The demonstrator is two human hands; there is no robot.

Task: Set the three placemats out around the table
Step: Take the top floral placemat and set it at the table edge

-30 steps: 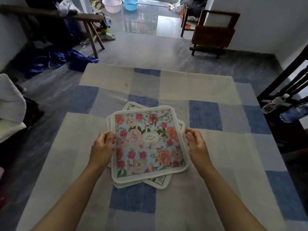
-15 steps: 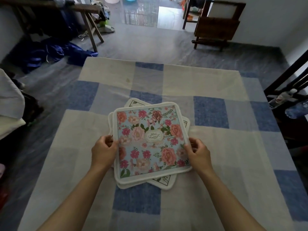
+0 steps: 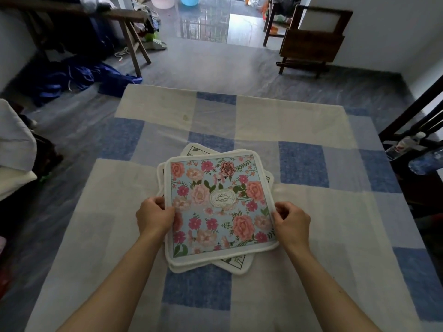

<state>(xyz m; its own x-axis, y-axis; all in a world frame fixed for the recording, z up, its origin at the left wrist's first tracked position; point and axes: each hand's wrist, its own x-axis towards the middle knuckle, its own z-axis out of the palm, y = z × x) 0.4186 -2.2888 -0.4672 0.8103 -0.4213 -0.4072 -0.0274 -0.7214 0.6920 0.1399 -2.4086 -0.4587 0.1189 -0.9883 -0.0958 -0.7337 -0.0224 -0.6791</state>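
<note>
A stack of placemats lies in the middle of the table (image 3: pixel 299 121), which wears a blue and cream checked cloth. The top placemat (image 3: pixel 218 204) is square, light blue with pink flowers and a white border. Beneath it a second mat's white edge (image 3: pixel 161 171) shows at the left. The lowest mat (image 3: pixel 237 263) is turned at an angle, its corners sticking out front and back. My left hand (image 3: pixel 154 215) grips the top placemat's left edge. My right hand (image 3: pixel 291 222) grips its right edge, thumb over the border.
A dark wooden chair (image 3: pixel 414 130) with plastic bottles (image 3: pixel 405 143) stands at the table's right side. A folded wooden table (image 3: pixel 311 41) leans at the far wall. Blue cloth (image 3: pixel 79 77) lies on the floor at the far left, under a wooden bench (image 3: pixel 124 17). White fabric (image 3: pixel 14 144) sits at the left.
Both hands have closed onto the side edges of the top floral placemat; one second ago they rested open beside the stack. The stack has stayed in place.
</note>
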